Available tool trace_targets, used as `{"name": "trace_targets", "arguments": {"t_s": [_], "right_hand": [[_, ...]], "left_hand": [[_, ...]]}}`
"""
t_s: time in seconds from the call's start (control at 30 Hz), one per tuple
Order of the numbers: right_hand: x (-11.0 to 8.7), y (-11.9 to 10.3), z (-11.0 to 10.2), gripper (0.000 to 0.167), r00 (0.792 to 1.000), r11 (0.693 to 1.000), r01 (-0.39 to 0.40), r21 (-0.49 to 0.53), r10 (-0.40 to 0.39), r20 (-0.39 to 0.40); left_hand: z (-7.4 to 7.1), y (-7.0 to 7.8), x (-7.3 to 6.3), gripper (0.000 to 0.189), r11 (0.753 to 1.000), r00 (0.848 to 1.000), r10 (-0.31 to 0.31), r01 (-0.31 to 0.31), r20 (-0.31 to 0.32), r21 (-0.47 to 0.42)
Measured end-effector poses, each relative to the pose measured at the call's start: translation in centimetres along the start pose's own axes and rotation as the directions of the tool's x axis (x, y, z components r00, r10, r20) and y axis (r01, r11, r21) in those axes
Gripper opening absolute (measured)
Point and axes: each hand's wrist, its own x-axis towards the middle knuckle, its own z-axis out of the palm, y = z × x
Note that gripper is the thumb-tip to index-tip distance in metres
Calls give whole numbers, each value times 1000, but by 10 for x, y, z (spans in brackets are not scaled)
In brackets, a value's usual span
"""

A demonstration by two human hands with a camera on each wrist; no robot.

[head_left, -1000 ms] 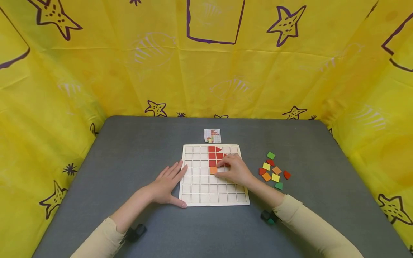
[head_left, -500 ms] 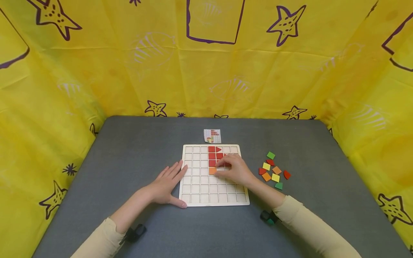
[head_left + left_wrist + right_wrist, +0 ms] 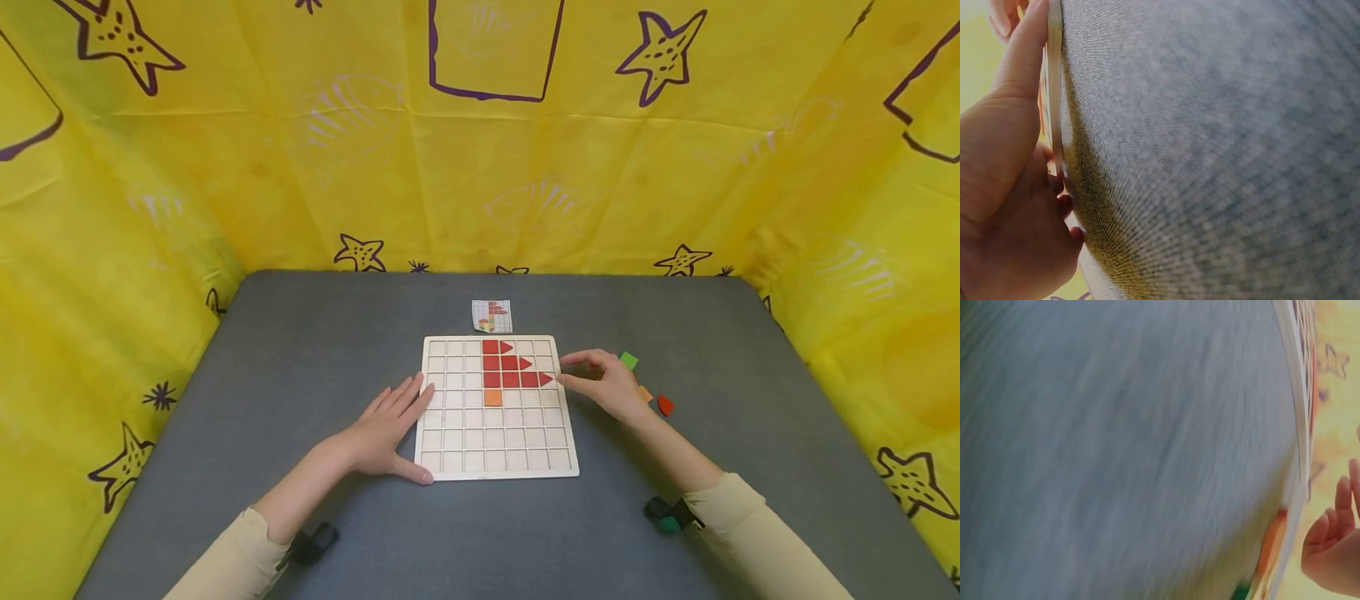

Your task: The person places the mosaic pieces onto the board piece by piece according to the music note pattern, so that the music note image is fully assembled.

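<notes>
My left hand (image 3: 382,429) lies along the left edge of a pale wooden grid board (image 3: 465,437), fingers straight and spread, fingertips and thumb on the frame. An orange square tile (image 3: 492,397) sits in a cell below rows of red tiles (image 3: 512,379), which end in pointed pieces at the right. My right hand (image 3: 611,387) is above the table just off the board's right edge, thumb and fingers apart with nothing seen between them. It partly covers the loose tiles; a green one (image 3: 628,361), an orange one (image 3: 646,393) and a red one (image 3: 666,406) show.
A small pattern card (image 3: 492,317) lies behind the board. The dark grey table (image 3: 337,333) is walled by a yellow cloth (image 3: 420,167) with sea drawings. Each wrist wears a black camera mount.
My right hand has let go of the orange square in its cell and moved right, towards the loose tiles. The red pointed pieces are now uncovered. My left hand has stayed put.
</notes>
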Motion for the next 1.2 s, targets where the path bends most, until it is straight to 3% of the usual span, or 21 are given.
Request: {"name": "trace_targets", "arguments": {"t_s": [0.33, 0.53, 0.87, 1.2], "right_hand": [[-3, 35, -48, 48, 987, 986, -142, -89, 134, -88], [-3, 51, -67, 49, 984, 978, -151, -145, 135, -114], [0, 62, -79, 47, 983, 956, -181, -232, 165, -86], [3, 66, -82, 45, 987, 950, -155, -271, 137, -85]], "left_hand": [[1, -1, 0, 127, 1000, 1000, 1, -1, 1, -5], [2, -2, 1, 127, 1000, 1000, 5, -5, -3, -1], [1, 0, 0, 126, 1000, 1000, 9, -9, -5, -8], [0, 0, 0, 126, 1000, 1000, 2, -2, -4, 1]]}}
